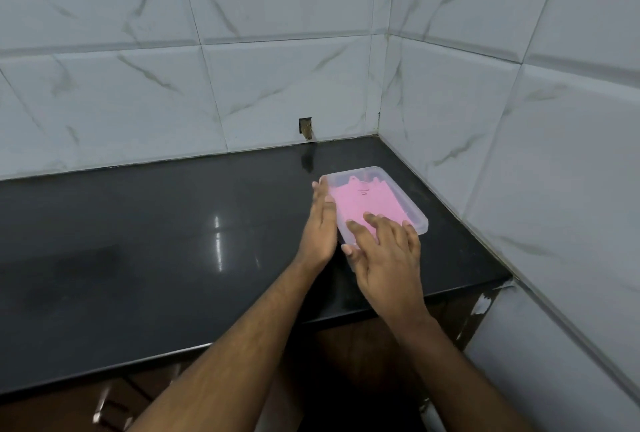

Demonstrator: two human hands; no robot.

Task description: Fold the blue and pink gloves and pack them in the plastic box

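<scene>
Here, right of centre on the black desk [173, 241], both hands, left hand [320, 227] and right hand [384, 255], lie flat-fingered on the plastic box [414, 203], pressing the soft, limp pink glove [367, 201], best held by its edges.

A clear plastic box [412, 204] sits on the glossy black tabletop [156, 241], near the corner where two marble-patterned tiled walls [277, 67] meet. A folded pink glove [360, 201] lies flat inside it; whether a blue one lies beneath cannot be told. The left hand [320, 227] stands edge-on with straight fingers against the box's left side. The right hand [388, 255] rests over the near end, fingers spread and touching the pink glove. A small notch [305, 128] is cut in the back wall at the tabletop.
</scene>
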